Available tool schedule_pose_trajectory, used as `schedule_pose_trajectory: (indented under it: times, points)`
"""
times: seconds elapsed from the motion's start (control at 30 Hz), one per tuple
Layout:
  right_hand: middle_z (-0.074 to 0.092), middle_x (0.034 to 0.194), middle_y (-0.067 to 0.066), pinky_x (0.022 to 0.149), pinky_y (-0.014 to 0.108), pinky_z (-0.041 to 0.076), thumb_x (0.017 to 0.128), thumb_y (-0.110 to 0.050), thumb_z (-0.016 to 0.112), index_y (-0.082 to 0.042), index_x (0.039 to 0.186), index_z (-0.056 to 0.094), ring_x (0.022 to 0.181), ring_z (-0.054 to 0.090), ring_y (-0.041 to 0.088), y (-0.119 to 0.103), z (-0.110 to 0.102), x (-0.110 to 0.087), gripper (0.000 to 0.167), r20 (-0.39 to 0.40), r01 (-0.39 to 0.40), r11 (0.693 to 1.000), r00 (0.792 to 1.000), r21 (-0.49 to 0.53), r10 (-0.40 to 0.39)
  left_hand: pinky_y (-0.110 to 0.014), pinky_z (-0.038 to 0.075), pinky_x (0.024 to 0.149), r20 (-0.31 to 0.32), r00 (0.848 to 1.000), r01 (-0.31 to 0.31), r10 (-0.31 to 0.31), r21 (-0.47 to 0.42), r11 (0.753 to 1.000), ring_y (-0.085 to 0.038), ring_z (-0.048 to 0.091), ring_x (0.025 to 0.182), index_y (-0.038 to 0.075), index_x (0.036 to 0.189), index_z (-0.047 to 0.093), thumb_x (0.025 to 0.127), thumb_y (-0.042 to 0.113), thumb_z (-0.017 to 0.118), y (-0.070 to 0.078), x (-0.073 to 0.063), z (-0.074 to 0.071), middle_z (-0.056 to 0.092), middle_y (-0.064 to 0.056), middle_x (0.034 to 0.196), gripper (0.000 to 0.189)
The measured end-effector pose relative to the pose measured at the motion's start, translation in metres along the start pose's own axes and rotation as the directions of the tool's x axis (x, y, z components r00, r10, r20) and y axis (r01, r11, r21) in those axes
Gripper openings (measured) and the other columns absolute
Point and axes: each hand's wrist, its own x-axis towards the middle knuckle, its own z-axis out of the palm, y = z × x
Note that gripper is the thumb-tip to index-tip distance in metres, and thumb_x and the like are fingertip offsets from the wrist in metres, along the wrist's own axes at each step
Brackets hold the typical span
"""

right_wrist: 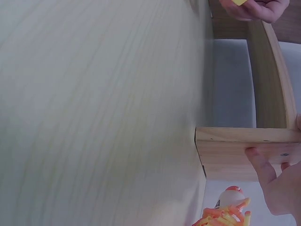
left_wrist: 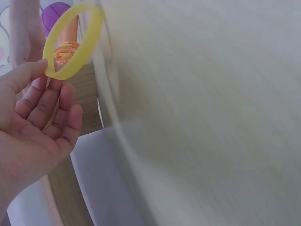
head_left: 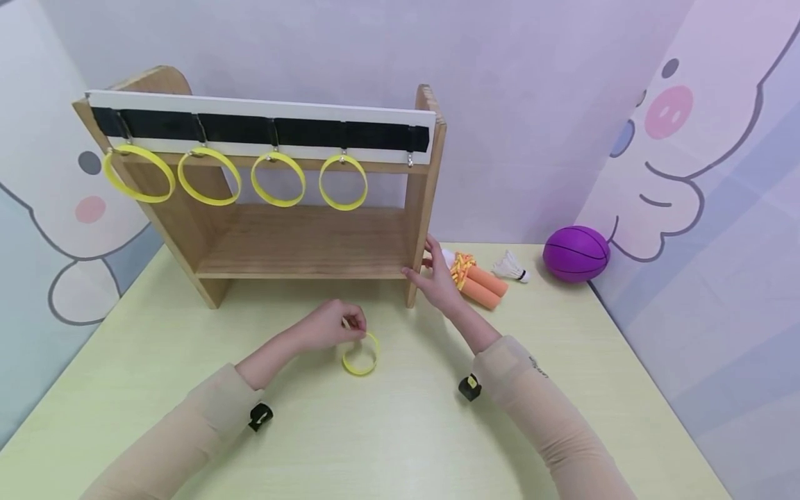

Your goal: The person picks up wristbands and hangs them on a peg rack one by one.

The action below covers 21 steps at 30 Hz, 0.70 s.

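My left hand (head_left: 328,325) pinches a yellow wristband (head_left: 361,373) between thumb and fingertips, low in front of the wooden shelf (head_left: 312,243). In the left wrist view the wristband (left_wrist: 89,44) stands up as a loop from the fingertips. My right hand (head_left: 440,281) holds the shelf's right side panel, thumb at the front edge; its fingers (right_wrist: 261,162) touch the panel's outer face in the right wrist view. Across the shelf top runs a white board with a black strip (head_left: 250,130) and hooks. Several yellow wristbands (head_left: 344,206) hang there; the rightmost hook (head_left: 410,160) is bare.
Right of the shelf lie a jump rope (head_left: 484,286) with orange handles, a white shuttlecock (head_left: 511,267) and a purple ball (head_left: 576,254). The pale table (head_left: 400,444) meets walls printed with cartoon animals at the back and sides.
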Motion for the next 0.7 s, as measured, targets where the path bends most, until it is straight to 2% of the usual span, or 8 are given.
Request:
schedule_pose_trajectory:
  times: [0.17, 0.4, 0.7]
  points:
    - [0.033, 0.144, 0.011, 0.084, 0.044, 0.052, 0.086, -0.009, 0.068, -0.025, 0.148, 0.021, 0.111, 0.052, 0.034, 0.018, 0.000, 0.005, 0.079, -0.019, -0.013, 1.000, 1.000, -0.020, 0.013, -0.024, 0.050, 0.070, -0.004, 1.000, 0.027, -0.027, -0.004, 1.000, -0.008, 0.059, 0.076, 0.015, 0.082, 0.067, 0.084, 0.014, 0.071, 0.006, -0.001, -0.004, 0.064, 0.007, 0.079, 0.005]
    - [0.036, 0.141, 0.011, 0.080, 0.043, 0.054, 0.085, -0.009, 0.069, -0.025, 0.146, 0.023, 0.109, 0.054, 0.033, 0.019, 0.001, 0.006, 0.078, -0.040, -0.011, 0.999, 0.999, -0.034, 0.009, -0.026, 0.045, 0.061, -0.046, 0.999, 0.028, -0.029, -0.007, 1.000, -0.013, 0.052, 0.069, 0.019, 0.082, 0.067, 0.084, 0.017, 0.072, 0.020, -0.002, -0.016, 0.059, 0.005, 0.073, 0.005]
    - [0.034, 0.143, 0.011, 0.083, 0.043, 0.053, 0.086, -0.009, 0.069, -0.025, 0.147, 0.022, 0.112, 0.053, 0.033, 0.017, 0.000, 0.006, 0.079, -0.029, -0.038, 0.999, 0.999, -0.020, 0.037, -0.025, 0.047, 0.063, -0.093, 0.996, 0.002, -0.001, 0.019, 1.000, -0.013, 0.054, 0.070, 0.019, 0.085, 0.067, 0.083, 0.018, 0.072, 0.031, -0.003, -0.027, 0.060, 0.006, 0.074, 0.005]
